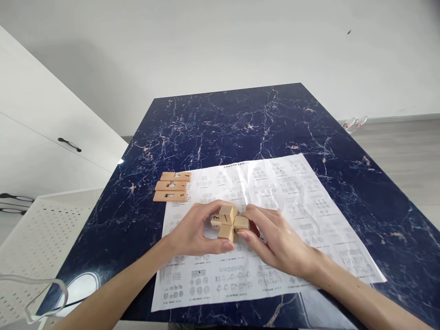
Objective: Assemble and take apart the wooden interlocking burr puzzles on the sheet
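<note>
A pale wooden burr puzzle (227, 222) of interlocked blocks, with dark numerals on some faces, is held between both hands over the middle of the sheet. My left hand (202, 229) curls round its left side, thumb along the near edge and fingers at the far edge. On the other side, my right hand (271, 233) pinches the block that sticks out to the right. Underneath the sheet of printed diagrams (240, 279) lies creased on the table. Three flat wooden pieces (171, 185) with slots and numerals lie side by side at its upper left corner.
The dark blue marble-patterned table (220, 123) reaches back toward a pale wall (223, 46). White cabinets (44, 110) with black handles stand at the left, beside a perforated white panel (51, 229). Clear items (355, 123) sit on the floor at right.
</note>
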`<act>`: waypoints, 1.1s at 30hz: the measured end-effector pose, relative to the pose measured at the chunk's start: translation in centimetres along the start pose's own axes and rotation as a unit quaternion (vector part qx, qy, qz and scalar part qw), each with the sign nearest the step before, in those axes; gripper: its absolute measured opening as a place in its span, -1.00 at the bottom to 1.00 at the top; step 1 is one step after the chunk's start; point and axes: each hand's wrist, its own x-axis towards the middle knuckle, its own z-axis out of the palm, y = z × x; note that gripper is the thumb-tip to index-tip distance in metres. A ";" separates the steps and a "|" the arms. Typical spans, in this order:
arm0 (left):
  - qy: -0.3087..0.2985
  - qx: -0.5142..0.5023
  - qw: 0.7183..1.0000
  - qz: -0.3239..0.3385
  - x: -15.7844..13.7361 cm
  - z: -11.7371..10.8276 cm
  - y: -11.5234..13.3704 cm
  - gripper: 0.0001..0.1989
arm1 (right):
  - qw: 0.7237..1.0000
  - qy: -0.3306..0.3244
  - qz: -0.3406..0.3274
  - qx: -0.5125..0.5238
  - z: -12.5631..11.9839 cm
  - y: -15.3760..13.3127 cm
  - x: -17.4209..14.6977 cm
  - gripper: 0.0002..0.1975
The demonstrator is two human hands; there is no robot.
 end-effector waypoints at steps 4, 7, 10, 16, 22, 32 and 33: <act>0.038 0.039 0.998 0.031 0.1 0.5 0.2 -0.44 | 1.000 0.013 0.012 0.006 -0.1 0.1 0.2 -0.76; 0.057 0.071 0.995 0.048 0.0 0.8 0.1 -0.40 | 0.999 0.021 0.027 0.020 -0.1 0.0 0.3 -0.73; 0.062 0.094 0.992 0.063 -0.3 0.8 -0.2 -0.34 | 0.998 0.025 0.050 0.042 0.0 -0.2 0.3 -0.71; 0.072 0.147 0.980 0.117 -0.6 0.8 -0.8 -0.19 | 0.990 0.023 0.104 0.090 0.0 -0.5 0.4 -0.66; 0.090 0.225 0.949 0.204 -0.4 0.6 -1.5 -0.13 | 0.970 -0.004 0.188 0.151 -0.1 -0.6 0.7 -0.55; 0.105 0.202 0.962 0.153 -0.4 0.6 -0.8 -0.16 | 0.967 0.012 0.202 0.155 -0.1 -0.3 0.6 -0.52; 0.104 0.206 0.962 0.146 -0.5 0.6 -0.8 -0.16 | 0.967 0.011 0.202 0.156 -0.1 -0.3 0.6 -0.52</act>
